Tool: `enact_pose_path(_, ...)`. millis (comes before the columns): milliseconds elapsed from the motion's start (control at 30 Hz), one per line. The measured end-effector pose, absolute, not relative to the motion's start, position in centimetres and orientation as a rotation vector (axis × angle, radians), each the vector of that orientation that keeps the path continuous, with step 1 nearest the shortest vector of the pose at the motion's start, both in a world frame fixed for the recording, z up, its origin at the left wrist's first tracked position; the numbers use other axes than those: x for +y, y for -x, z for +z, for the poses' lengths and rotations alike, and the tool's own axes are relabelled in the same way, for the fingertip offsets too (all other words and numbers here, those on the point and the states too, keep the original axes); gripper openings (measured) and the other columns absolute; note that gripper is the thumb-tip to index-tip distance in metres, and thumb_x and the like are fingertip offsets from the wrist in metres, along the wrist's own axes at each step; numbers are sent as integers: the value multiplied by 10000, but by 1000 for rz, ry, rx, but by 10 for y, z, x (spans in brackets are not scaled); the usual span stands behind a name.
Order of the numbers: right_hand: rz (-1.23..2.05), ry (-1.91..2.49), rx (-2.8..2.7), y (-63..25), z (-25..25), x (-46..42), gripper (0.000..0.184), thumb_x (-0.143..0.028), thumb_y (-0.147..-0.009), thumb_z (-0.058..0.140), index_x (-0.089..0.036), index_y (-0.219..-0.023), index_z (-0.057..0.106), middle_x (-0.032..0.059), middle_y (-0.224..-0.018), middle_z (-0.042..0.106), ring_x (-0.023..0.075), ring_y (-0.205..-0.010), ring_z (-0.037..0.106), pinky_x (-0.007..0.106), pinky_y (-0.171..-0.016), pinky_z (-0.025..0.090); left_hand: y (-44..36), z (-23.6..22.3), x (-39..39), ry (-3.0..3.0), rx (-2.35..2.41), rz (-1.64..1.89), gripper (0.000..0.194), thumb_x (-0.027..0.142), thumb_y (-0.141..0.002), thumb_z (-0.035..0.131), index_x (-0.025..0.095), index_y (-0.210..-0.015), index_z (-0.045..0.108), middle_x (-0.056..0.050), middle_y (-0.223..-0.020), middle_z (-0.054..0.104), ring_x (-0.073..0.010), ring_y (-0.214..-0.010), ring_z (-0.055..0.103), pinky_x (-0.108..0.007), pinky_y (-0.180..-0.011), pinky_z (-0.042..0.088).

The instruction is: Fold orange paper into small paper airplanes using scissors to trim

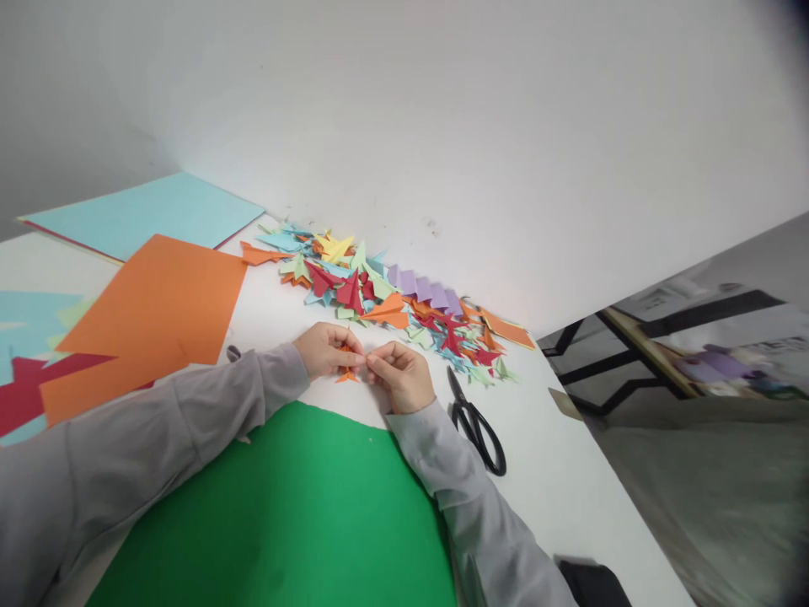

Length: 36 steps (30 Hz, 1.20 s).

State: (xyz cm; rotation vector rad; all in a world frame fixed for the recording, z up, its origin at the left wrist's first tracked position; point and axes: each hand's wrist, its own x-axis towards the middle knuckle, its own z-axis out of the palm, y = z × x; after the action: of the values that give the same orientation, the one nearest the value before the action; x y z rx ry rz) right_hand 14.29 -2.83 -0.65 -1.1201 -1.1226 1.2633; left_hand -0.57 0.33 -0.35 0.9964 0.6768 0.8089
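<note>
My left hand (329, 349) is closed on a small piece of orange folded paper (347, 376). Its points stick out above and below my fingers, and the middle is covered by them. Close by on the right, my right hand (403, 375) is pinched, thumb against forefinger, its tips meeting those of my left hand. Whatever lies between the right fingertips is hidden. Just beyond both hands spreads a heap of folded paper shapes (350, 291) in red, orange, yellow, green and blue. Black-handled scissors (474, 421) lie to the right of my right hand.
A large green sheet (284, 514) lies under my forearms. Orange sheets (164, 295) and a light blue sheet (152, 215) lie on the left. A purple pleated strip (425, 288) stands behind the heap, against the white wall (442, 126). Something black (592, 582) sits at the near right.
</note>
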Motion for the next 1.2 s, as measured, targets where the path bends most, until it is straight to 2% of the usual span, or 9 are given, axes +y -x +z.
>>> enact_pose_path(133,1231,1044,-1122,-143,-6,-28,363,-210,-509,776,-203,-769,522,-66,-483,610,72,-364,485,189,-389,366,5,-4,4,-999,695,808,201,117,-518,765,87,-577,575,-15,-446,581,-98,-421,538,-199,-423,406)
enact_pose_path(233,1252,1031,-1121,-142,-5,-29,347,-230,-537,767,-204,-779,520,-60,-501,618,83,-388,517,202,-415,403,4,-2,4,-959,683,824,199,97,-525,763,84,-573,570,-21,-445,579,-102,-422,540,-199,-420,398)
enact_pose_path(333,1322,1030,-1065,-141,-6,-30,285,-280,-587,735,-192,-793,560,-13,-576,659,126,-493,601,244,-492,470,5,1,3,-867,648,869,195,66,-533,753,82,-559,561,-24,-445,581,-103,-431,549,-219,-460,430)
enact_pose_path(433,1345,1053,-1047,-140,-7,-31,211,-294,-611,710,-168,-744,605,18,-595,673,125,-510,610,234,-499,474,5,3,3,-816,643,876,175,42,-547,733,79,-556,562,-28,-437,581,-106,-433,556,-233,-490,449)
enact_pose_path(633,1299,1121,-1102,-140,-8,-31,167,-297,-607,709,-154,-613,623,4,-490,635,97,-419,556,205,-444,438,5,2,4,-831,671,846,147,17,-569,703,75,-561,568,-33,-433,583,-102,-417,547,-213,-462,418)
enact_pose_path(900,1263,1123,-1124,-140,-6,-32,162,-295,-605,712,-155,-618,631,1,-494,637,91,-413,548,206,-440,436,4,-1,4,-849,676,858,138,-14,-585,669,75,-561,566,-30,-434,581,-103,-420,550,-221,-474,424)
enact_pose_path(1200,1220,1164,-1137,-136,-4,-33,160,-287,-590,702,-151,-597,618,-7,-471,626,84,-394,537,200,-426,429,4,-6,6,-885,662,864,153,31,-575,716,78,-576,571,-29,-455,585,-105,-433,552,-211,-451,409)
